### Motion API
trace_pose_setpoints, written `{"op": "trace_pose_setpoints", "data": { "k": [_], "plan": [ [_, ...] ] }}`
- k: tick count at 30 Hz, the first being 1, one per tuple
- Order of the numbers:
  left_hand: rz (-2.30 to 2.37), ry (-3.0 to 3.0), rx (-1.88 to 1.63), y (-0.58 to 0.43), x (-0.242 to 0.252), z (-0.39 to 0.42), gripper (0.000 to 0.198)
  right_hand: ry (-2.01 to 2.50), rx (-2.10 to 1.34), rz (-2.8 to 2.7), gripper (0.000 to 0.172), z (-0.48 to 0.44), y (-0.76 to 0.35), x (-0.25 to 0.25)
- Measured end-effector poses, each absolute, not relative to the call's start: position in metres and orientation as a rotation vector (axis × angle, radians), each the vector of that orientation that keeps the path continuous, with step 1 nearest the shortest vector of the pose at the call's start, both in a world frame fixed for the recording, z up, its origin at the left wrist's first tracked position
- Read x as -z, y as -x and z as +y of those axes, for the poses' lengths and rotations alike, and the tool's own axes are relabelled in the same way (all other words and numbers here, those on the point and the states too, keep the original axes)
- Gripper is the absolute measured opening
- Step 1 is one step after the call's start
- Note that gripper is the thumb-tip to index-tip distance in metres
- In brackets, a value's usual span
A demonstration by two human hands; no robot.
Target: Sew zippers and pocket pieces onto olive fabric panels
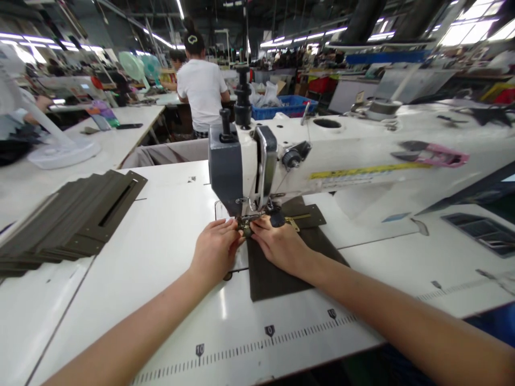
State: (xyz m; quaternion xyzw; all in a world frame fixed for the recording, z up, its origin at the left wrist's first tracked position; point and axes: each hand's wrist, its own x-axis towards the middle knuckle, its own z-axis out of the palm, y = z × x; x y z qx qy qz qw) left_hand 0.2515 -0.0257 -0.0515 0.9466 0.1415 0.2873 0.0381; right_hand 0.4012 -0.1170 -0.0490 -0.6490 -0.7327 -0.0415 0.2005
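A dark olive fabric piece (273, 276) lies on the white table under the head of a sewing machine (249, 161). My right hand (279, 244) rests on top of the fabric, fingers pressed together close to the presser foot (246, 224). My left hand (215, 249) sits just left of the fabric edge, fingers curled toward the same spot. A brass zipper strip (300, 218) shows on the fabric behind the needle.
A fanned stack of similar dark fabric pieces (76, 214) lies at the left. Pink-handled scissors (432, 154) rest on the machine arm. A ruler scale (265, 340) runs along the table's front edge. A person in a white shirt (202, 91) sits with their back turned beyond.
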Motion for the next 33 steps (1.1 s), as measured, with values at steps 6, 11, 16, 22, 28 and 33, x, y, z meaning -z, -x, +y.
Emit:
{"op": "trace_pose_setpoints", "data": {
  "k": [6,11,16,22,28,33],
  "plan": [
    [0.471,-2.885,-0.873,-0.252,0.051,-0.025,0.011,1.807,0.156,-2.043,0.015,-0.113,-0.404,0.052],
    [0.491,-2.879,-0.868,-0.252,0.051,-0.025,0.008,1.779,0.190,-2.054,0.016,-0.112,-0.405,0.054],
    [0.497,-2.865,-0.844,-0.251,0.051,-0.024,0.008,1.764,0.179,-2.037,0.015,-0.112,-0.405,0.054],
    [0.524,-2.865,-0.834,-0.252,0.050,-0.024,0.009,1.758,0.190,-2.008,0.015,-0.111,-0.406,0.058],
    [0.490,-2.860,-0.823,-0.251,0.049,-0.023,0.010,1.711,0.210,-2.002,0.016,-0.110,-0.408,0.061],
    [0.444,-2.841,-0.845,-0.248,0.050,-0.025,0.011,1.696,0.197,-2.007,0.018,-0.115,-0.406,0.057]
  ]
}}
